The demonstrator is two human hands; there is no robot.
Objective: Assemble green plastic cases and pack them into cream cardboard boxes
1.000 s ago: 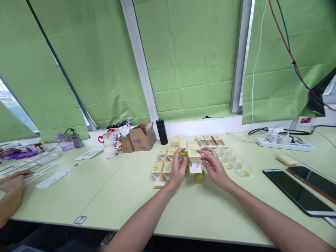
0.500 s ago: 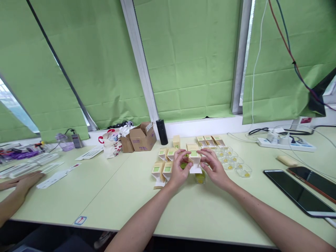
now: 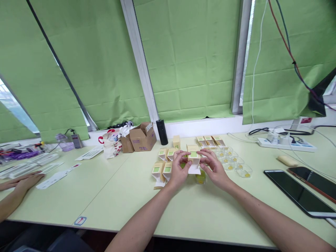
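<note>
Between both hands is a small tan cardboard box [image 3: 193,158] with a green label and a white flap hanging open toward me. My left hand [image 3: 180,168] grips its left side, thumb low and fingers over the top. On the opposite side, the fingers of my right hand [image 3: 214,167] are curled against the box. Just below it stands a clear plastic cup [image 3: 201,177] with yellow-green contents, partly hidden. Several similar open boxes [image 3: 159,171] stand left of my left hand. Several clear cups [image 3: 230,161] with yellow bits inside lie right of my right hand.
More tan boxes [image 3: 210,141] stand at the back. A black cylinder [image 3: 162,132] and a brown carton [image 3: 143,137] are by the wall. Two phones [image 3: 299,192] and a power strip [image 3: 286,142] lie on the right. Another person's hands [image 3: 25,183] rest at the far left.
The box in my hands has tipped slightly, and its white flap has shifted a little to the left. Both hands keep nearly the same place.
</note>
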